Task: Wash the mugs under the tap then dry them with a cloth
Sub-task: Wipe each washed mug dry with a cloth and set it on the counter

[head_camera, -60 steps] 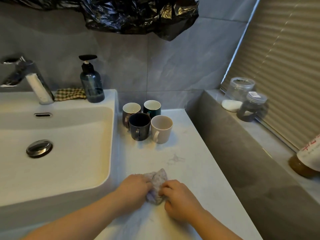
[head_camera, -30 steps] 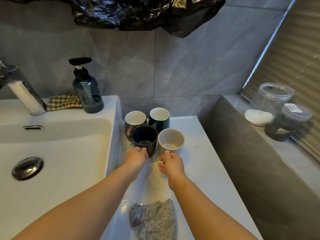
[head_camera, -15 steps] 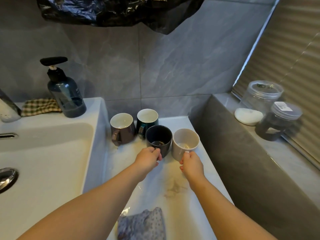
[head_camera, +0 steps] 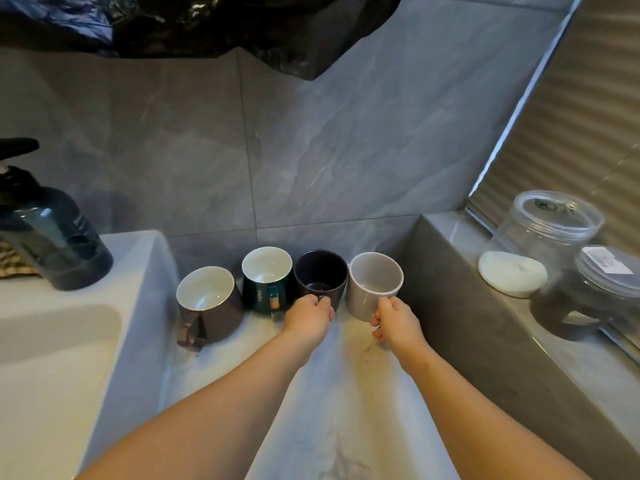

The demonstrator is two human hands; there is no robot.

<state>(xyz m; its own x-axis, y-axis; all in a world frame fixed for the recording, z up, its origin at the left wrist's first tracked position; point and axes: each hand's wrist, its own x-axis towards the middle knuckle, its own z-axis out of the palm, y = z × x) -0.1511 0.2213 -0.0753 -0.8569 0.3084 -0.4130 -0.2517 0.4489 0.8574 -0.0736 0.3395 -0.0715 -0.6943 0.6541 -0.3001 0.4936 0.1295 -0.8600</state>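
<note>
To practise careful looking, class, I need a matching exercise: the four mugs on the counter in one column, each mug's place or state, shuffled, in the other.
Things
1. brown mug
2. green mug
3. black mug
4. grey mug

Place or state
a. gripped by the right hand
b. nearest the sink
c. gripped by the left hand
d. lettering on its side

Pairs: 1-b, 2-d, 3-c, 4-a

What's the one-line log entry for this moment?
left hand: grips black mug | right hand: grips grey mug | brown mug, green mug: on counter
</note>
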